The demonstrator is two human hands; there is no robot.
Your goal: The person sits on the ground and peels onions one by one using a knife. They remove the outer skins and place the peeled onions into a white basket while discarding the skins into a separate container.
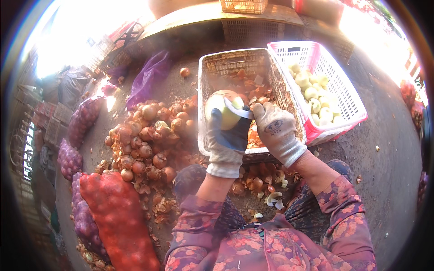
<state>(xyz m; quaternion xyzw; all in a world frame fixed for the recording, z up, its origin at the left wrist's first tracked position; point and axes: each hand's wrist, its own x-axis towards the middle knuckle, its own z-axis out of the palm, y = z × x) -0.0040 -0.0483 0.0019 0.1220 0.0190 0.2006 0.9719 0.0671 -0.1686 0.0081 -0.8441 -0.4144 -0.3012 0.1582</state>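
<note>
Both hands wear pale knit work gloves. My left hand [229, 135], its palm side dark-coated, holds a large, partly peeled onion [222, 110] over a white plastic crate [201, 101]. My right hand [276, 127] is closed on a knife, whose blade [239, 111] lies against the onion's right side; the handle is hidden in the glove. Loose orange onion skins [256, 88] lie in the crate under the hands. Against its right side stands a pink and white basket [351, 91] with many peeled onions [324, 101] in it.
Unpeeled onions [145, 132] are heaped on the ground left of the crate. A purple mesh bag [149, 79] lies behind them. A full red mesh sack [117, 216] stands at lower left, beside purple sacks [84, 216]. Onion scraps [271, 198] lie between my knees.
</note>
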